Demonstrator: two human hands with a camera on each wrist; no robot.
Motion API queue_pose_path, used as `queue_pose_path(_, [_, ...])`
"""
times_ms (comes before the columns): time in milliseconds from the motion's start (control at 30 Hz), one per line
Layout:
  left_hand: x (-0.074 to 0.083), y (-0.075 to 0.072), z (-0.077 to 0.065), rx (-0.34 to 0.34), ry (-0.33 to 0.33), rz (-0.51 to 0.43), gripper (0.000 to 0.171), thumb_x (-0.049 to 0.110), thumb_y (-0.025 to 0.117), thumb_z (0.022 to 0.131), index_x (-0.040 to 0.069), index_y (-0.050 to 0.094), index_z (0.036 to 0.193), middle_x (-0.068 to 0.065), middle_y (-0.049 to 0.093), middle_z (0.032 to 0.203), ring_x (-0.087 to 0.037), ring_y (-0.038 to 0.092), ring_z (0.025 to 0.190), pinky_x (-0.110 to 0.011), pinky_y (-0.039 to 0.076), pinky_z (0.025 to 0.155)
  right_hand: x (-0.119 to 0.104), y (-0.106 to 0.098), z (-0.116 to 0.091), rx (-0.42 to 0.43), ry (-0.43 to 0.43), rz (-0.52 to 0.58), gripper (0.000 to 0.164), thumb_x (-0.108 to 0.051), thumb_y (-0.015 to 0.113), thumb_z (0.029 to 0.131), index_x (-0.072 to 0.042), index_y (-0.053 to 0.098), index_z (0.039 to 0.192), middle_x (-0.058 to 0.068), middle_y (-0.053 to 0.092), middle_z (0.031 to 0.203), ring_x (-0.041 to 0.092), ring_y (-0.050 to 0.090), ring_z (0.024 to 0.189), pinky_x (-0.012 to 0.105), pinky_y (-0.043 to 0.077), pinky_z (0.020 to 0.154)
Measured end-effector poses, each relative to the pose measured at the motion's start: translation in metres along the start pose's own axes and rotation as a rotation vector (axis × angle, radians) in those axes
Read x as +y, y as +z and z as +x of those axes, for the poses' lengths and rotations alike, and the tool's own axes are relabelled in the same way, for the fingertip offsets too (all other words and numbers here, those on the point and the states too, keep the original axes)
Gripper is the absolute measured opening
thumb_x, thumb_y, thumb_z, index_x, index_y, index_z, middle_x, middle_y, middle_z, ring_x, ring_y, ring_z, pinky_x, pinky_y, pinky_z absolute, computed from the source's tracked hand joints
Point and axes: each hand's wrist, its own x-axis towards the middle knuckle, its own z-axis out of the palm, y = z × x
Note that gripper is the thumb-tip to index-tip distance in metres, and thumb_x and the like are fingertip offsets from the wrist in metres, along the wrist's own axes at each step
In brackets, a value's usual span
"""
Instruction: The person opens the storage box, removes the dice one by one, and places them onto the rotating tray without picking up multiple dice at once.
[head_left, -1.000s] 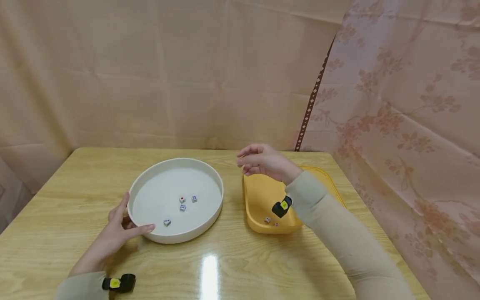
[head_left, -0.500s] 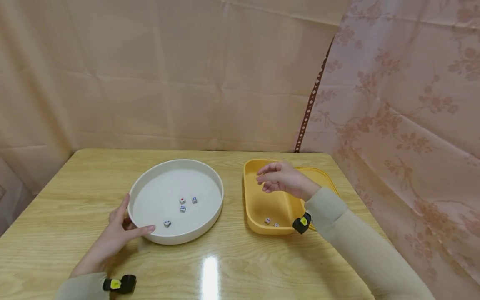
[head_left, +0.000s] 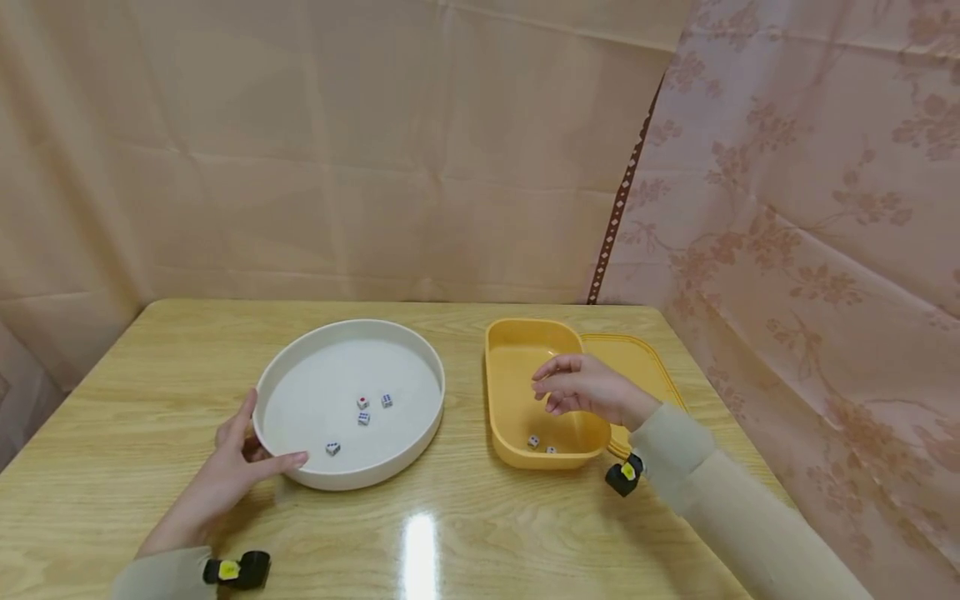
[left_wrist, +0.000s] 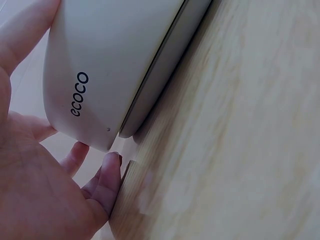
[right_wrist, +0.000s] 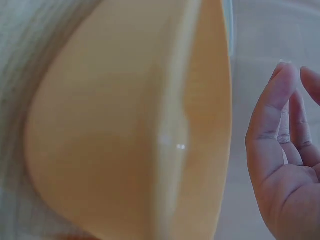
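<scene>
My left hand (head_left: 225, 475) grips the near left side of a round white tray (head_left: 307, 358), with the thumb along its rim and fingers at the outer wall. The left wrist view shows "ecoco" on that wall. In the tray lie several white dice (head_left: 363, 419). My right hand (head_left: 588, 389) is raised over a yellow rectangular container (head_left: 510, 371), palm inward, fingers bent and thumb near the index fingertip. A pale speck shows at the fingertips in the right wrist view; I cannot tell whether they hold anything. Two more dice (head_left: 533, 442) lie at the container's near end.
A yellow lid (head_left: 630, 367) lies flat on the wooden table (head_left: 465, 533), just right of the container. Pale curtains (head_left: 375, 167) hang behind the table, and a flowered pink one (head_left: 817, 250) hangs along the right.
My right hand has moved right and down, from above the container's left rim to over its middle, uncovering the far end. My left hand and the tray stay put.
</scene>
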Motion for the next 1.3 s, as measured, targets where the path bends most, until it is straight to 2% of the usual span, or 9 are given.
queue_pose_path(233, [0.001,0.000,0.000,0.001,-0.003,0.006,0.125,0.035,0.077,0.087,0.021,-0.028,0.152,-0.037,-0.011,0.153,-0.050,0.029,0.138,-0.064,0.022,0.115,0.016,-0.001,-0.005,0.002,0.020,0.023,0.030,-0.009,0.058,0.098,0.011,0.052,0.120,0.004,0.065,0.090,0.011,0.063,0.069,0.023,0.058,0.069])
queue_pose_path(467, [0.001,0.000,0.001,-0.004,-0.001,-0.010,0.125,0.034,0.078,0.086,0.025,-0.028,0.151,-0.036,-0.016,0.154,-0.051,0.026,0.140,-0.064,0.020,0.116,0.029,-0.001,-0.004,0.006,0.039,-0.006,0.037,-0.011,0.060,0.097,0.015,0.050,0.122,0.005,0.065,0.089,0.011,0.063,0.070,0.023,0.058,0.068])
queue_pose_path(800, [0.001,0.000,0.000,-0.003,-0.017,-0.028,0.126,0.033,0.079,0.085,0.026,-0.028,0.151,-0.034,-0.019,0.155,-0.052,0.022,0.142,-0.061,0.018,0.117,0.039,0.000,0.003,-0.055,0.051,-0.041,0.042,-0.007,0.058,0.096,0.019,0.045,0.126,0.007,0.065,0.090,0.012,0.064,0.071,0.023,0.057,0.068])
queue_pose_path(1067, [0.001,0.000,-0.001,-0.005,-0.013,-0.033,0.125,0.033,0.078,0.086,0.026,-0.028,0.151,-0.034,-0.020,0.155,-0.052,0.024,0.142,-0.061,0.018,0.117,0.045,0.004,0.010,-0.091,0.074,-0.098,0.030,-0.007,0.064,0.092,0.012,0.055,0.114,0.005,0.067,0.084,0.013,0.063,0.068,0.024,0.057,0.064])
queue_pose_path(1300, [0.000,0.000,-0.001,-0.006,-0.016,-0.027,0.125,0.034,0.078,0.086,0.026,-0.028,0.151,-0.035,-0.018,0.155,-0.050,0.027,0.140,-0.061,0.020,0.117,0.053,0.010,0.014,-0.128,0.095,-0.148,0.023,-0.006,0.067,0.090,0.009,0.062,0.106,0.002,0.068,0.078,0.010,0.058,0.063,0.021,0.051,0.059])
